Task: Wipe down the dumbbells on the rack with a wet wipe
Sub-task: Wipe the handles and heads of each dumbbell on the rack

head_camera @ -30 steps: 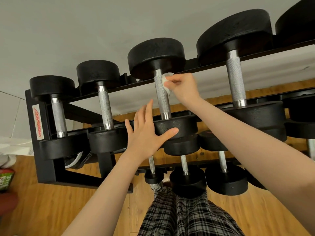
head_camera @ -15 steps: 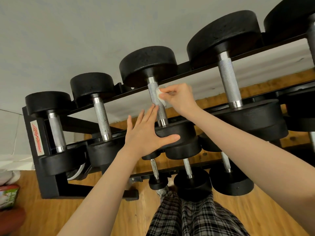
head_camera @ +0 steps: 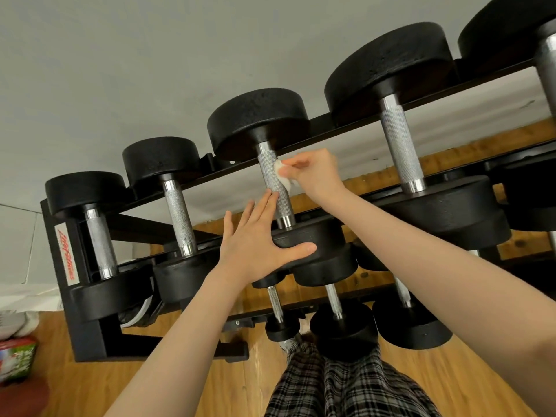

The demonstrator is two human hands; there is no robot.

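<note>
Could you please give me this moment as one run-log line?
step: wiping handle | right hand: pinches wet wipe against third dumbbell | left hand: flat on its near head | rack: loaded

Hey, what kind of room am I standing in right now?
Probably a home gym or a small workout corner. A black rack holds rows of dumbbells of rising size, it stands on a wood plank floor, and a plain pale wall is behind it.

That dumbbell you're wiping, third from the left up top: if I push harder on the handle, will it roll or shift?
Probably not much. The dumbbell has thick black iron heads, so it is likely heavy. Its round heads could roll along the rack, but the left hand braces the near head. The knurled handle should grip the wet wipe held in the right hand.
</note>
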